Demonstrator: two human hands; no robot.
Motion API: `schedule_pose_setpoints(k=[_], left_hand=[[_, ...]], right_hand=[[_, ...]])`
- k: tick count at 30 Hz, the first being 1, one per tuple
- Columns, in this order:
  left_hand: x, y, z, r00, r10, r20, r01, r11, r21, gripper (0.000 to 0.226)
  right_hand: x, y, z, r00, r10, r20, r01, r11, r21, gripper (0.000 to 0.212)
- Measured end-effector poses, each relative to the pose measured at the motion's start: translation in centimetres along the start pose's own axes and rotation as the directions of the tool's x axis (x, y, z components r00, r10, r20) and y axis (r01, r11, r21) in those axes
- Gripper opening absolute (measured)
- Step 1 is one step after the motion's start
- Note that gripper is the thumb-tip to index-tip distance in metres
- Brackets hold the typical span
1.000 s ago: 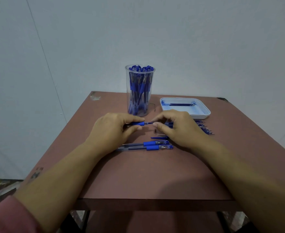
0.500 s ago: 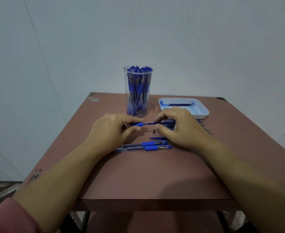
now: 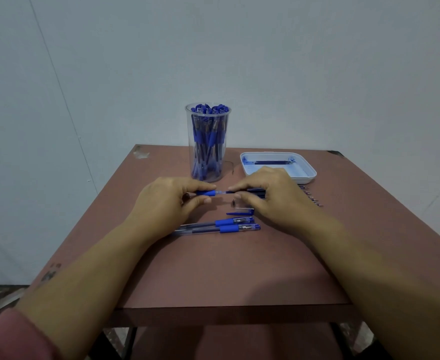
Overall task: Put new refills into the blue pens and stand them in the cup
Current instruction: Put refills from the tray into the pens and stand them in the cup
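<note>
Pen barrel point(image 3: 206, 193), blue grip, held level just in front of cup point(image 3: 208, 152), between both hands. L hand point(image 3: 166, 201): thumb + fingers curled round barrel. R hand point(image 3: 268, 193): thumb + forefinger pinch thin dark refill point(image 3: 229, 192), its end at barrel's open mouth. Nearer viewer than cup, below hands: metal tip point(image 3: 232, 203), loose cap point(image 3: 241, 212), two whole pens point(image 3: 221, 226) side by side. Tray point(image 3: 307, 175) right of cup. Print on pens too small to read
</note>
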State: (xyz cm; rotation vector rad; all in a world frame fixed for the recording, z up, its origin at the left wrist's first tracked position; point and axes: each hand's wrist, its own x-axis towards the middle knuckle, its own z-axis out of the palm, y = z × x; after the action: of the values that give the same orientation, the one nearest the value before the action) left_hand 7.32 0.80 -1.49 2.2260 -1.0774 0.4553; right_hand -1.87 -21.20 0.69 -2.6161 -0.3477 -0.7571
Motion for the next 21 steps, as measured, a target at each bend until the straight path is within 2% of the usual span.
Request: schedule_pose_setpoints(k=[5, 10, 14, 18, 21], left_hand=[[0.1, -0.7, -0.1, 0.997, -0.072, -0.037, 0.071, 0.997, -0.019, 0.024], [-0.1, -0.9, -0.1, 0.996, -0.085, -0.033, 0.084, 0.996, -0.019, 0.024], [-0.2, -0.9, -0.1, 0.996, -0.088, -0.028, 0.087, 0.996, -0.016, 0.024], [-0.2, -0.8, -0.2, 0.994, -0.102, -0.042, 0.101, 0.995, -0.010, 0.024], [-0.3, -0.9, -0.1, 0.995, -0.093, -0.045, 0.093, 0.996, -0.002, 0.024]], right_hand=[[-0.9, 2.7, -1.0, 0.994, 0.099, -0.038, -0.102, 0.992, -0.073, 0.016], [-1.4, 4.8, -1.4, 0.974, 0.223, 0.045, -0.217, 0.969, -0.117, 0.012], [-1.3, 4.9, -1.4, 0.971, 0.221, 0.093, -0.209, 0.970, -0.128, 0.015], [-0.4, 4.4, -1.9, 0.975, 0.218, 0.044, -0.211, 0.969, -0.127, 0.016], [1.5, 5.5, -3.1, 0.967, 0.243, 0.078, -0.229, 0.961, -0.154, 0.016]])
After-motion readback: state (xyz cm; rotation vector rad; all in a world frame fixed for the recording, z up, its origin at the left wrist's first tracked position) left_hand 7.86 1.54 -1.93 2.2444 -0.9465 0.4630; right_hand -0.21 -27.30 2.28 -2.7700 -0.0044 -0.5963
